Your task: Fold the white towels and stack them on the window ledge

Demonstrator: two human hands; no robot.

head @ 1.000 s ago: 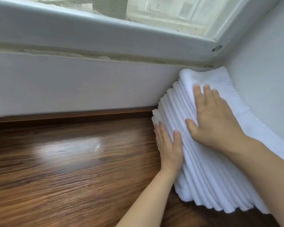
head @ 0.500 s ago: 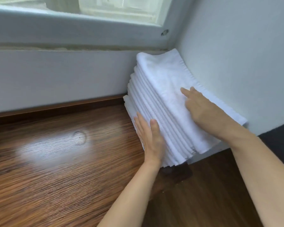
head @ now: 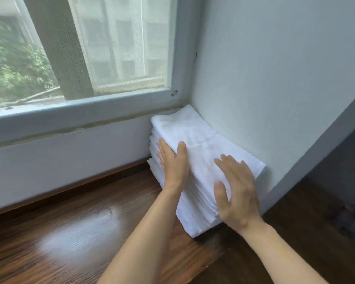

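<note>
Towels (head: 195, 144) lie folded in one stack on the ledge (head: 74, 228), pushed into the corner at centre right of the frame, where the sill wall meets the side wall (head: 275, 78). The stack's long axis runs from the near right of the frame up and away toward the window (head: 90, 48), so one short end faces the person and one long side faces left, toward the bare wood.

The left hand (head: 173, 162) stands flat against that left long side, fingers straight and together pointing up the frame, thumb lying over the top edge. It grips nothing; it only presses. The right hand (head: 237, 193) sits at the near end of the stack, at its right corner, fingers spread and loose, palm toward the cloth. Whether the palm touches the towels or hovers just off them cannot be told. It holds nothing either.

The stack appears slightly fanned: its lower layers step out to the left beyond the top towel. The left hand is the nearer one to that stepped side, so squaring would likely fall to it, pushing right toward the side wall, across the long axis. The right hand is placed to push along the axis, toward the window. The folding looks done, with only tidying left.
</note>
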